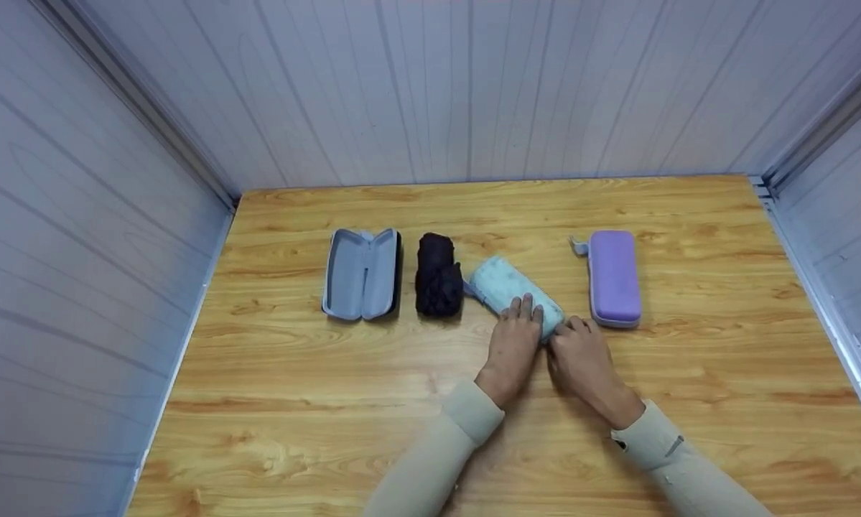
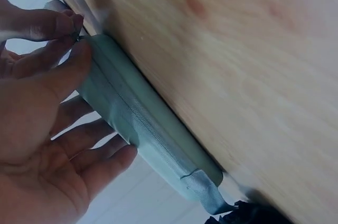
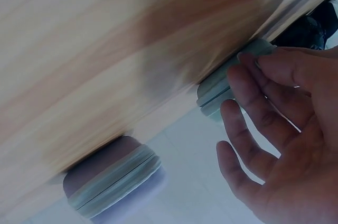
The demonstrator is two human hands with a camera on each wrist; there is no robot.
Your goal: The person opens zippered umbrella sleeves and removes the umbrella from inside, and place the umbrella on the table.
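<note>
A light-blue zippered glasses case (image 1: 505, 282) lies aslant on the table, zipped along the edge I can see. My left hand (image 1: 514, 350) holds its near end, fingers across the top and thumb (image 2: 79, 63) by the zip at the corner. At that same corner my right hand (image 1: 581, 357) pinches the small zip pull (image 2: 79, 35) between thumb and finger. Its other fingers are loosely bent beside the case. A fabric loop (image 2: 206, 189) hangs from the case's far end.
A purple zippered case (image 1: 615, 276) lies to the right, with a grey loop at its side. Left of the blue case is a black fabric bundle (image 1: 437, 276). Farther left a grey-lined case (image 1: 362, 276) lies spread open. White panels (image 1: 437, 93) enclose the wooden table (image 1: 279, 402).
</note>
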